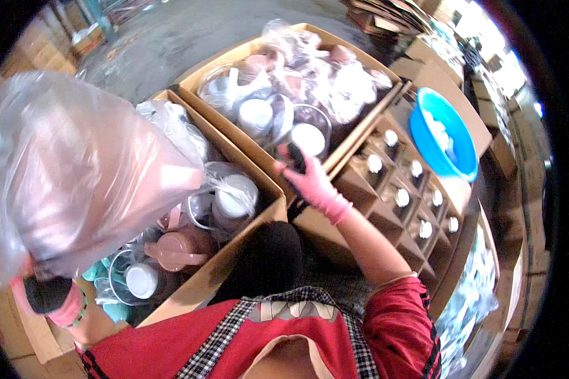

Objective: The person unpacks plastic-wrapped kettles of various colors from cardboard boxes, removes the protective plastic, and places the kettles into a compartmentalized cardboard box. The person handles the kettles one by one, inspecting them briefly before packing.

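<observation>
My left hand (47,294), in a pink and black glove, grips a large pale pink jug (126,164) wrapped in a clear plastic bag, raised over the left carton (234,234). The bag hides the jug's details and some fingertips. My right hand (310,183), gloved alike, is over the near corner of the far carton (354,142), its fingers apart and nothing visible in them. Just beyond it is a clear jug with a white lid (308,139). In the left carton lie a pink lidded jug (180,249) and a clear jug with a white lid (141,281).
At right stands a divided carton (360,183) with several white-capped bottles (401,198) in its cells. A blue basin (446,136) rests beyond it on cardboard. Plastic wrapping (468,303) lies at lower right. Flattened cardboard (385,16) is piled at the back.
</observation>
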A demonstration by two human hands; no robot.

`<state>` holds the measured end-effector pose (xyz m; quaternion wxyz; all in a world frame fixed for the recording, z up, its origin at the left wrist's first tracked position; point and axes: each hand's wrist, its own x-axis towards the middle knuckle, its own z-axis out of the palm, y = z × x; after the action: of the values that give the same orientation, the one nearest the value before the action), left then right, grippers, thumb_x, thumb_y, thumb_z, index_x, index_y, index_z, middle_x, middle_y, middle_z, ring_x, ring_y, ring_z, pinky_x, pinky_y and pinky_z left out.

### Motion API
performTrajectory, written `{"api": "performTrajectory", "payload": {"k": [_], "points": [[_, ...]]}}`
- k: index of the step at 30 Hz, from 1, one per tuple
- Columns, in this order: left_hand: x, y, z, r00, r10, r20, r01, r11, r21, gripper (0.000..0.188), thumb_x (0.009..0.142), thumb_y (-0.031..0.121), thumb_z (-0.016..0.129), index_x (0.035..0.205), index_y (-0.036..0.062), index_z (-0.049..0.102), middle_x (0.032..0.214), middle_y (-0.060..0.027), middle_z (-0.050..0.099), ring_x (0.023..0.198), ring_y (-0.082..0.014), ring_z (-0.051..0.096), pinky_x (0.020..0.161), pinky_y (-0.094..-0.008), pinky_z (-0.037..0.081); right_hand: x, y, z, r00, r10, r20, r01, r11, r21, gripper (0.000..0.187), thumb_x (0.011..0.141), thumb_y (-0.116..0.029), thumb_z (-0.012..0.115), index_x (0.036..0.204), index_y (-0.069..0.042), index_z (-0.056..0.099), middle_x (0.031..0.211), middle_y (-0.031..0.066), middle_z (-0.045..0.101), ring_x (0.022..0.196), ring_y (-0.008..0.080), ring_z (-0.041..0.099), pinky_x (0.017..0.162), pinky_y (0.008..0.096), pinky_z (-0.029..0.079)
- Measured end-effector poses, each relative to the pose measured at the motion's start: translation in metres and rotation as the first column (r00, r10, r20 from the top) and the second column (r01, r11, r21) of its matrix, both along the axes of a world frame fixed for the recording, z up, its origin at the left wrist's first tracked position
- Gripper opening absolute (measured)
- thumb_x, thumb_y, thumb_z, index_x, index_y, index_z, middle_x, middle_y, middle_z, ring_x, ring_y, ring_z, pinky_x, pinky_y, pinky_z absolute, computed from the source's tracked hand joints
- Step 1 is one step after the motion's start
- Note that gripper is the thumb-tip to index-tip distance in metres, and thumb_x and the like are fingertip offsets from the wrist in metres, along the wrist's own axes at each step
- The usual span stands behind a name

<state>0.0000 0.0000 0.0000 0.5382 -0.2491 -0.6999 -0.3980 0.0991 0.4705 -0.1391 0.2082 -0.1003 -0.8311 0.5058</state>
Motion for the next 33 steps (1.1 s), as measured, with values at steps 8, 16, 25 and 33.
{"api": "performTrajectory", "payload": {"k": [8,16,25,33], "points": [[0.076,0.18,0.118,0.619,-0.779,0.102,0.766,0.627,0.142,0.023,0.081,0.011,0.044,0.094,-0.0038,0.056,0.089,-0.0144,0.058,0.079,-0.0204,0.056,0.073,-0.03,0.046,0.141,-0.037,0.085,0.878,-0.033,-0.478,0.03,0.999,-0.014,0.082,0.058,-0.029,0.074,0.119,0.002,0.03,0.117,0.0165,0.038,0.113,0.0244,0.034,0.096,0.0332,0.026],[0.188,0.285,0.099,0.068,-0.956,0.284,0.995,0.085,0.05,0.022,0.081,0.01,0.045,0.098,0.0006,0.056,0.093,-0.0119,0.059,0.081,-0.0191,0.057,0.076,-0.0275,0.045,0.301,-0.043,0.058,0.842,-0.476,-0.254,0.292,0.798,-0.526,0.059,0.063,-0.018,0.067,0.112,0.003,0.041,0.104,0.0087,0.052,0.096,0.0138,0.048,0.083,0.0273,0.038],[0.222,0.254,0.002,-0.371,-0.796,0.479,0.838,-0.065,0.542,0.071,0.067,0.03,0.067,0.121,-0.0009,0.032,0.112,-0.0107,0.045,0.101,-0.0187,0.046,0.085,-0.0309,0.038,0.356,-0.066,0.014,0.755,-0.637,-0.157,0.582,0.761,-0.287,0.038,0.064,-0.009,0.065,0.097,0.004,0.052,0.085,0.0056,0.059,0.079,0.0113,0.053,0.073,0.0235,0.041],[0.219,0.242,-0.126,0.344,-0.604,0.719,0.877,-0.067,-0.476,0.075,0.055,0.053,0.067,0.108,0.0036,0.048,0.12,-0.0224,0.034,0.113,-0.0372,0.031,0.096,-0.045,0.022,0.322,-0.048,0.019,0.751,-0.55,-0.366,0.504,0.835,-0.219,0.057,0.071,-0.041,0.063,0.104,0.004,0.049,0.091,0.0066,0.057,0.084,0.0127,0.051,0.077,0.0261,0.04]]}}
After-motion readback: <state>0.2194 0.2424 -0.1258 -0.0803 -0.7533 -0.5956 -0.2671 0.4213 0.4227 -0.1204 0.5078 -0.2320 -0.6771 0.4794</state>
